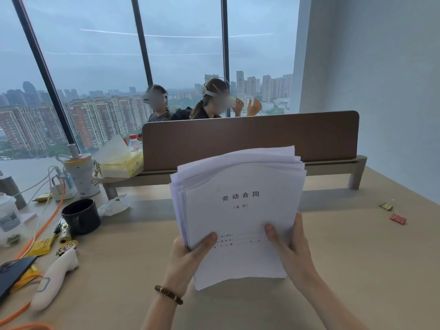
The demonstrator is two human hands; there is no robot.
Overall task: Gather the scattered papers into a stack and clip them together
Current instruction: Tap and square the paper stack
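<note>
A stack of white papers [238, 206] with printed characters on the top sheet stands nearly upright above the beige desk [357, 258], its sheets fanned unevenly at the top. My left hand [188, 256] grips its lower left edge, thumb on the front sheet. My right hand [289, 246] grips the lower right edge the same way. Two binder clips lie at the far right of the desk, apart from both hands: a yellow clip [386, 205] and a pink clip [398, 218] just in front of it.
A brown divider panel [250, 136] stands behind the papers; two people sit beyond it. On the left lie a black mug [81, 216], a white handheld device [56, 279], a dark phone [12, 273], an orange cable [42, 229], a tumbler [82, 175] and a tissue box [121, 163].
</note>
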